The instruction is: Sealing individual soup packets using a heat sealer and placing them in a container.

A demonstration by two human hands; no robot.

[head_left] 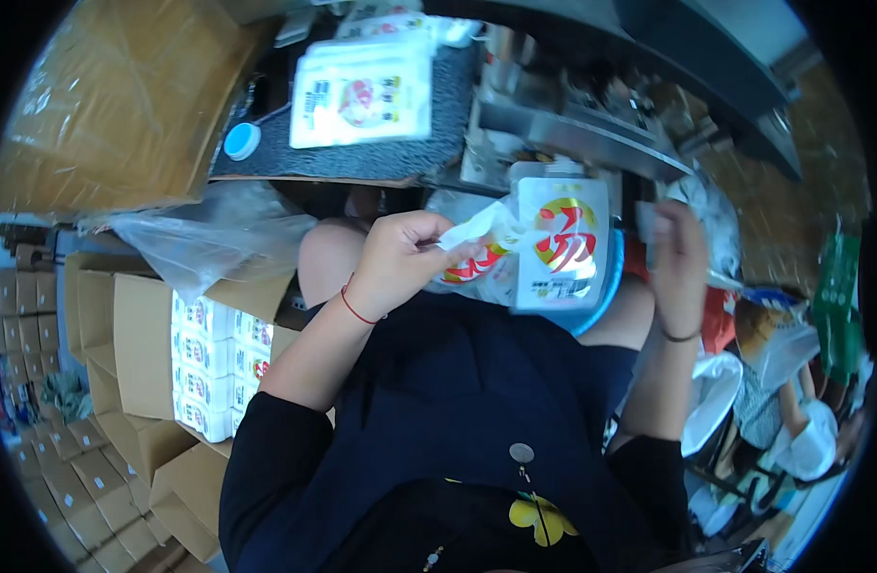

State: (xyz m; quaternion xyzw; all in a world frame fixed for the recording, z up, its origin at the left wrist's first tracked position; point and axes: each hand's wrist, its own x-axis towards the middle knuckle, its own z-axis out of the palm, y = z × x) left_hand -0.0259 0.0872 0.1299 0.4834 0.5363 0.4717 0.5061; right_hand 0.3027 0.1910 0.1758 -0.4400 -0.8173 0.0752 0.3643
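My left hand [403, 256] pinches a crumpled strip of white plastic film [477, 227] between thumb and fingers. Beside it, more film with red and yellow print [474, 263] hangs over my lap. Just to the right stands a flat white package [564, 250] with a yellow disc and large red marking, its face toward me. Behind that package, the rim of a blue basin [612, 277] shows between my knees. My right hand [680, 250] is raised to the right of the package, apart from it. Motion smears its fingers, so whether it holds anything is unclear.
White printed packages [362, 95] are stacked on a dark mat [448, 115], near a blue round lid [242, 141]. A metal machine [582, 129] stands ahead. At left, an open carton [142, 344] holds white packs [204, 363] under a clear bag [219, 239]. Bags crowd the right.
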